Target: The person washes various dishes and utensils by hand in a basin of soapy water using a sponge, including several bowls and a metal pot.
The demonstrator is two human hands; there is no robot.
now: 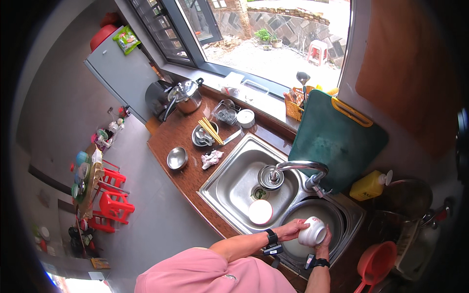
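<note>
A white ceramic bowl (312, 232) with a red pattern is tilted on its side between my hands, its round foot showing. My left hand (292, 229) grips it from the left, and my right hand (325, 240) holds its right side, partly hidden behind it. Below them, a large round metal basin (293, 212) with cloudy water fills the right sink bowl. In the left sink compartment (234, 183), a white bowl with a red rim (260, 212) sits near the drain. Metal bowls (270, 177) are stacked there under the chrome faucet (304, 164), and water runs into them.
A green cutting board (337, 139) leans behind the faucet, near a yellow soap bottle (368, 186). A red plastic ladle (377, 262) lies at the right. On the left counter are a metal bowl (177, 158), chopsticks (210, 131), a knife (232, 137), a cloth (211, 159) and a pressure cooker (188, 99).
</note>
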